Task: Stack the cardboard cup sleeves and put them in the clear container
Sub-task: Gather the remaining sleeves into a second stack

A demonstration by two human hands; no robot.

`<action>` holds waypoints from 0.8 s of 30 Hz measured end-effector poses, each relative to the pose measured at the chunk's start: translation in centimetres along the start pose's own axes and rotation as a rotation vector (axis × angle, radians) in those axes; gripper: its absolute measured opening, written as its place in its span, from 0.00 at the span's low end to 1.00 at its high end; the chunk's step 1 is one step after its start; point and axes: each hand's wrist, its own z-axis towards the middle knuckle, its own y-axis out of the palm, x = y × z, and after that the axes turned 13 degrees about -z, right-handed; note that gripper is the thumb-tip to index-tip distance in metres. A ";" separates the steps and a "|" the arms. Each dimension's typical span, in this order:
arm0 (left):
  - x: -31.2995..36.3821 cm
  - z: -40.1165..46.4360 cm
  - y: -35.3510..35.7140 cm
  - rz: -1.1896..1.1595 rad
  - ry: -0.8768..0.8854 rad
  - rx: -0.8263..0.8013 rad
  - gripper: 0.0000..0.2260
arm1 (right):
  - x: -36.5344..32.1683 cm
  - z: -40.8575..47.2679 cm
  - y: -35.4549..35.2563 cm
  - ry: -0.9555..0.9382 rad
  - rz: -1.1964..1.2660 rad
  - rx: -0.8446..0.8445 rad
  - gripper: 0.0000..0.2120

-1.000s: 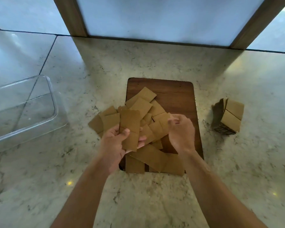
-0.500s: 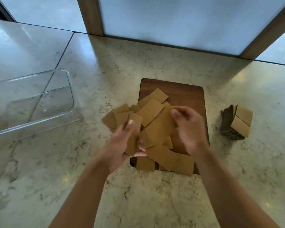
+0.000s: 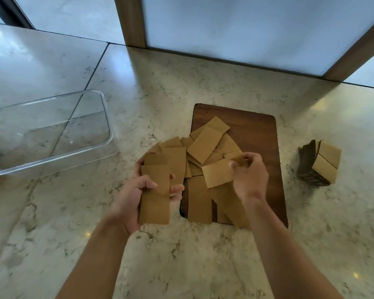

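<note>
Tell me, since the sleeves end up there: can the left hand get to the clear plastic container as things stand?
Probably yes: the left hand, holding flat brown cardboard sleeves, has only bare marble counter between it and the open clear plastic container.

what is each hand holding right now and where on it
The left hand grips a small stack of sleeves around its middle; the right hand pinches one sleeve by its right end.

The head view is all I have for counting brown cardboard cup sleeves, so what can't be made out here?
- Loose brown cardboard sleeve pile on the dark wooden board: overlapping, lower ones hidden.
- Sleeves in the left hand: stacked, count unreadable.
- Right hand: motion-blurred, covers its sleeve's end.
- Bundled sleeve stack: edges too fine.
- Clear plastic container: left end cut off by the frame.
</note>
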 end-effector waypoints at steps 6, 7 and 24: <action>-1.3 1.2 2.2 0.217 -0.073 0.066 0.10 | -2.6 -1.7 -2.1 -0.197 0.295 -0.394 0.12; -1.8 1.4 2.5 0.321 -0.109 0.069 0.16 | -2.9 -2.9 -1.3 -0.231 0.263 -0.513 0.10; -6.4 3.1 4.6 0.424 -0.027 0.129 0.24 | 3.1 -3.8 -2.0 0.127 0.348 -0.192 0.04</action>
